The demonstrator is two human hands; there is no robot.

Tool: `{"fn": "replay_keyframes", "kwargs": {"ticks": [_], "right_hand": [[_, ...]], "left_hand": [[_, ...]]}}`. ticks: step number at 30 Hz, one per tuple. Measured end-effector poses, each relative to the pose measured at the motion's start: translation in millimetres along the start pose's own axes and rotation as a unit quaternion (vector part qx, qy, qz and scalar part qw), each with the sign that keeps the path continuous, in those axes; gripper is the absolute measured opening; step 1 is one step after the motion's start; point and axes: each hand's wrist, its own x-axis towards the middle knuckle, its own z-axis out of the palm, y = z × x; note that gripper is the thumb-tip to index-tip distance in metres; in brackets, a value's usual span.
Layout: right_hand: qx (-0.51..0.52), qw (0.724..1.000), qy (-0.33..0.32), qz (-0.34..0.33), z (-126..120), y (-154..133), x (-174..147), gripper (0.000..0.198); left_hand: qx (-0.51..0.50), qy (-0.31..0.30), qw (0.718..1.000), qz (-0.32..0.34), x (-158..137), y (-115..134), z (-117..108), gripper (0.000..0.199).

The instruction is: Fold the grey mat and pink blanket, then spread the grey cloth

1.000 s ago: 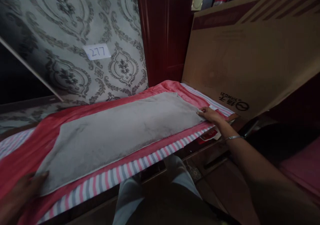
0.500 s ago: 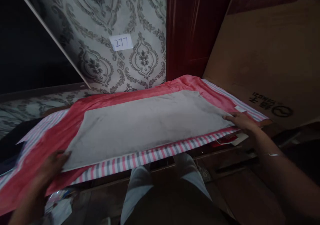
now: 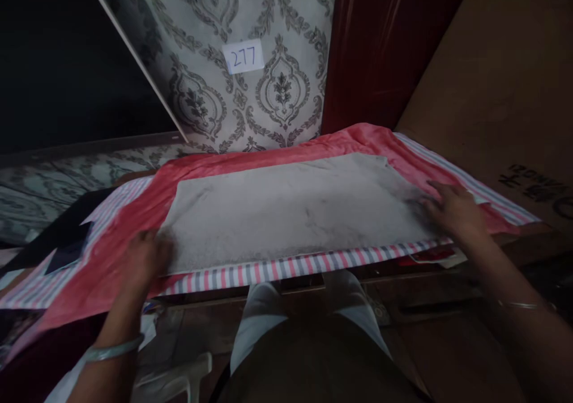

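Observation:
A grey cloth [image 3: 277,212] lies spread nearly flat, with faint creases and darker smudges. Under it is a red blanket [image 3: 107,254], and below that a striped pink, white and grey cloth [image 3: 268,273] shows along the front. My left hand [image 3: 150,254] is at the grey cloth's left edge; motion smears its fingers, so their grip cannot be made out. At the right edge is my right hand [image 3: 456,209], fingers apart and bent, the fingertips blurred over or near the grey cloth.
A patterned wall [image 3: 282,86] with a paper marked 277 [image 3: 244,57] rises behind. To the left stands a large dark panel [image 3: 76,62]. A dark red door or panel [image 3: 385,45] and a big cardboard box [image 3: 505,92] bound the right. Low down is a pale plastic stool [image 3: 179,376].
The view has shifted, so the scene sits further right. Both hands have moved a little up the cloth's side edges. My right hand's fingers have left the near right corner.

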Motion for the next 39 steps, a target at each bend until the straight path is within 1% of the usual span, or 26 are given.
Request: {"fn": "replay_keyframes", "kwargs": {"ticks": [2,3,5,6,7,9,11,14,16,18,20,23,25,26,28,30,32,33,35,37,39], "right_hand": [[0.019,0.996,-0.002,-0.088,13,-44,8,0.056],[0.025,0.992,-0.007,-0.121,22,-68,10,0.058],[0.023,0.985,-0.021,-0.173,43,-113,10,0.06],[0.016,0.98,-0.033,-0.195,54,-131,7,0.06],[0.007,0.975,-0.051,-0.216,65,-144,2,0.06],[-0.01,0.964,-0.096,-0.246,84,-155,-7,0.059],[-0.02,0.959,-0.123,-0.255,98,-150,-14,0.06],[-0.032,0.96,-0.138,-0.24,107,-143,-12,0.064],[-0.043,0.962,-0.154,-0.223,108,-157,-6,0.066],[-0.037,0.955,-0.165,-0.243,109,-193,0,0.064],[-0.006,0.938,-0.16,-0.306,112,-243,1,0.061],[0.055,0.904,-0.136,-0.401,122,-319,-7,0.06],[0.077,0.884,-0.141,-0.439,131,-353,-17,0.06],[0.081,0.876,-0.151,-0.451,136,-363,-21,0.06],[0.08,0.868,-0.169,-0.459,145,-371,-30,0.059],[0.075,0.87,-0.172,-0.456,151,-370,-36,0.058],[0.07,0.872,-0.172,-0.453,152,-366,-38,0.058],[0.068,0.871,-0.175,-0.453,152,-365,-38,0.058],[0.07,0.869,-0.18,-0.456,151,-363,-37,0.058],[0.076,0.866,-0.184,-0.458,151,-363,-36,0.058],[0.079,0.864,-0.191,-0.46,152,-364,-35,0.057]], "left_hand": [[-0.011,-0.014,0.992,0.127,-5,37,-3,0.049],[-0.018,-0.028,0.985,0.17,-8,56,-4,0.054],[-0.035,-0.065,0.973,0.217,-12,88,-1,0.056],[-0.042,-0.093,0.967,0.234,-14,99,3,0.057],[-0.046,-0.117,0.964,0.234,-16,106,7,0.059],[-0.057,-0.135,0.963,0.226,-19,110,18,0.062],[-0.068,-0.129,0.965,0.217,-21,107,26,0.063],[-0.083,-0.122,0.965,0.217,-23,101,32,0.064],[-0.091,-0.124,0.964,0.216,-25,100,32,0.065],[-0.099,-0.124,0.964,0.213,-27,102,31,0.066],[-0.105,-0.118,0.965,0.211,-29,103,30,0.066],[-0.115,-0.108,0.965,0.21,-32,103,30,0.067],[-0.123,-0.105,0.966,0.2,-35,101,31,0.068],[-0.127,-0.106,0.967,0.193,-36,100,31,0.069],[-0.132,-0.111,0.968,0.182,-36,97,30,0.069],[-0.139,-0.12,0.965,0.187,-28,93,26,0.065],[-0.152,-0.13,0.96,0.197,-11,87,21,0.05],[-0.163,-0.13,0.96,0.187,1,83,18,0.042],[-0.187,-0.121,0.966,0.131,32,74,13,0.032],[-0.202,-0.1,0.973,0.052,67,60,13,0.031],[-0.206,-0.084,0.975,-0.013,100,45,18,0.031]]}}
